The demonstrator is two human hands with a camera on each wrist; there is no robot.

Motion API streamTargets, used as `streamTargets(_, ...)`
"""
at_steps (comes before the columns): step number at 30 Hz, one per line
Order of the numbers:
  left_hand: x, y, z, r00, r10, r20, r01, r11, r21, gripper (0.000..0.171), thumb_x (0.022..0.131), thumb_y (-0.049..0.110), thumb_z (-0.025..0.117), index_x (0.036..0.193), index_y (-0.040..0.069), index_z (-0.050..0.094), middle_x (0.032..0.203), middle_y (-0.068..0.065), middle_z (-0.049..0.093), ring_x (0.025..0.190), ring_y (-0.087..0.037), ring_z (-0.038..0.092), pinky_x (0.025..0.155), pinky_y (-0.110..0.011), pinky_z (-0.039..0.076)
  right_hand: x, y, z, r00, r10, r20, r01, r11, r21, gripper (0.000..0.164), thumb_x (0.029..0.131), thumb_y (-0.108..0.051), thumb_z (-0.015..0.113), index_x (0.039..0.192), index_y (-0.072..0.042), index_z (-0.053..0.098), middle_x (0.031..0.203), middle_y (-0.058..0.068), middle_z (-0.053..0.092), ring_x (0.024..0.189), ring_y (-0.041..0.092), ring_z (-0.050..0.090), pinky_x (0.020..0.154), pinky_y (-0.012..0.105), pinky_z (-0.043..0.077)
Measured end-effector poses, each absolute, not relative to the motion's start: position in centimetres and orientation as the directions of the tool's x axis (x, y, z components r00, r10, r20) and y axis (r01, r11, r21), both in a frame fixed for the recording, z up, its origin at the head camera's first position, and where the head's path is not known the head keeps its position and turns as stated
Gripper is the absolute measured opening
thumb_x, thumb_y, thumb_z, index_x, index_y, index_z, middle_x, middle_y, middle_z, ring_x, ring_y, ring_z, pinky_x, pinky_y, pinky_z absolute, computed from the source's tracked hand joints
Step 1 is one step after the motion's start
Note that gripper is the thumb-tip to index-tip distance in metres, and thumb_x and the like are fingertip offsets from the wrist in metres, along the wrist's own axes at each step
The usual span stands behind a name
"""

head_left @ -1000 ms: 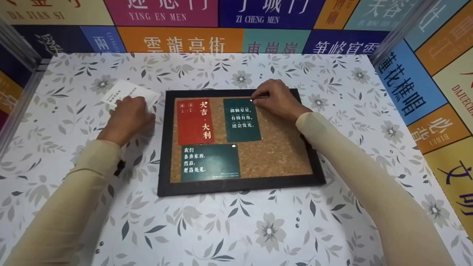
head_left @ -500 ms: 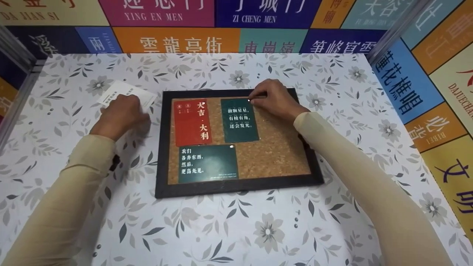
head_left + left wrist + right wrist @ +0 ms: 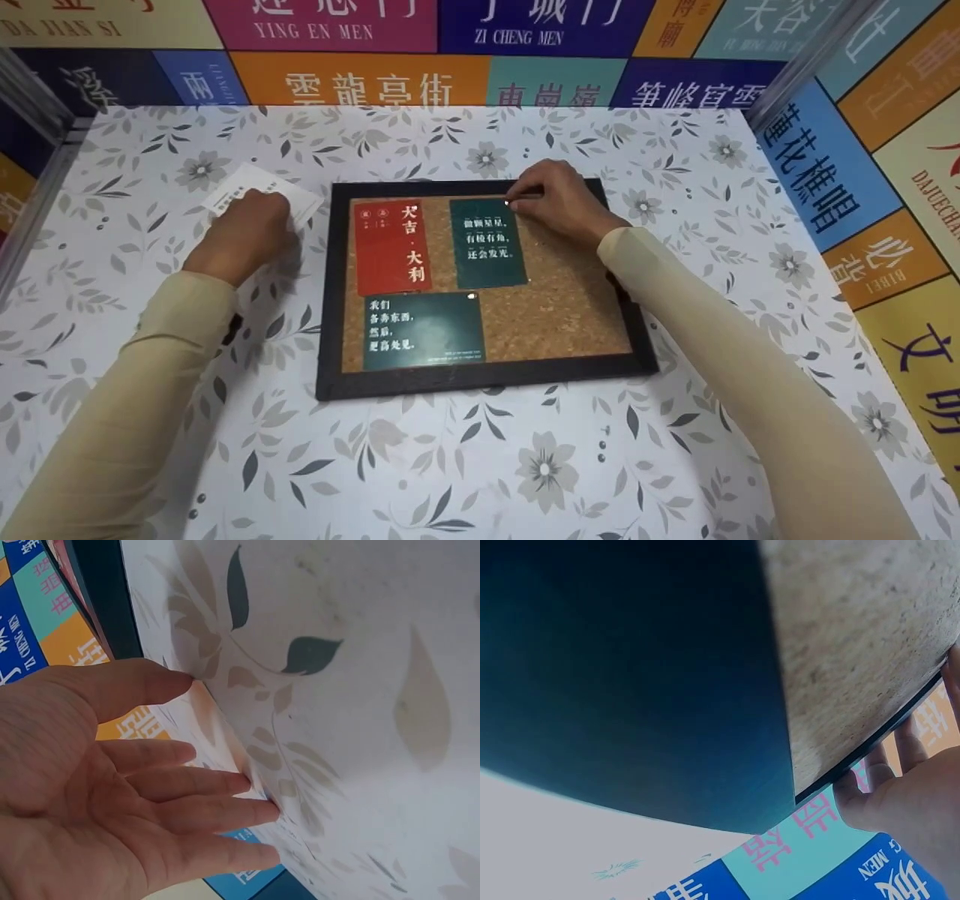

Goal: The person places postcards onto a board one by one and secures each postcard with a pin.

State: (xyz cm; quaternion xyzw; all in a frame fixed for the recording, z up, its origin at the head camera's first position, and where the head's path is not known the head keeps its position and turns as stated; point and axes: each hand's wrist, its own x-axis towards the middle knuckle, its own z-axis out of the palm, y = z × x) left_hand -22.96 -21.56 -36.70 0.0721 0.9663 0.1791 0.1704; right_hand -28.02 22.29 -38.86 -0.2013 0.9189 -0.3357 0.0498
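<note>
A cork board [image 3: 562, 322] in a black frame lies on the table. On it are a red card [image 3: 391, 247], an upright green card [image 3: 489, 247] and a wide green card [image 3: 424, 334]. My right hand [image 3: 562, 199] pinches a small white-headed pin [image 3: 507, 202] at the upright card's top right corner. In the right wrist view that hand [image 3: 911, 795] shows partly, beyond the board's far edge. To the left, my left hand [image 3: 244, 232] lies over a white card [image 3: 296, 202] with printed characters. Its fingers are extended in the left wrist view, the tips touching the surface.
The flower-patterned table [image 3: 480, 480] is backed by a wall of coloured panels [image 3: 360, 79], with more panels [image 3: 817, 172] on the right. Small white pins [image 3: 472, 296] show on the fixed cards. Bare cork spans the board's right part.
My left hand shifts slightly over the white card and its thumb draws in toward it. The right hand keeps its place at the upright green card's corner.
</note>
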Motion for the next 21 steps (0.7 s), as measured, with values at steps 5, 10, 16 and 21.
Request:
streamTargets(5,-22.81,-21.64,-36.71,-0.924,0.277,-0.265,0.176,0.921,0.347,0.006,0.094,-0.004,0.068,0.094,-0.007,0.073,0.086,-0.021,0.07,0.075,-0.034,0.061,0.07,-0.051,0.053,-28.0,22.24,-38.84,-0.919,-0.394,0.034,-0.323,0.699,-0.638,0.014,0.103,-0.008,0.079,0.113,-0.006,0.087,0.119,0.011,0.075,0.118,0.026,0.063,0.108,0.046,0.049)
streamTargets(10,-22.53,-21.63,-36.74,-0.909,0.322,-0.265,0.235,0.92,0.314,0.013,0.097,-0.004,0.068,0.109,-0.01,0.069,0.095,-0.025,0.07,0.08,-0.035,0.061,0.073,-0.053,0.053,-27.98,22.24,-38.8,-0.918,-0.395,0.034,-0.324,0.698,-0.638,0.014,0.103,-0.009,0.078,0.114,-0.007,0.087,0.12,0.011,0.075,0.118,0.026,0.063,0.109,0.046,0.049)
streamTargets(16,-22.29,-21.78,-36.78,-0.907,0.335,-0.256,0.248,0.915,0.318,0.021,0.099,-0.003,0.069,0.118,-0.01,0.064,0.108,-0.031,0.069,0.095,-0.041,0.065,0.084,-0.059,0.054,-28.02,22.23,-38.79,-0.915,-0.4,0.049,-0.338,0.693,-0.637,0.014,0.103,-0.009,0.079,0.113,-0.006,0.087,0.12,0.011,0.075,0.118,0.026,0.062,0.11,0.046,0.047)
streamTargets(21,-22.57,-22.4,-37.13,-0.932,0.283,-0.225,0.185,0.908,0.377,0.02,0.095,0.003,0.072,0.111,-0.006,0.064,0.105,-0.028,0.068,0.093,-0.043,0.063,0.087,-0.064,0.053,-27.99,22.21,-38.82,-0.919,-0.392,0.041,-0.326,0.697,-0.639,0.014,0.103,-0.009,0.079,0.114,-0.007,0.087,0.12,0.01,0.075,0.118,0.025,0.062,0.11,0.046,0.047)
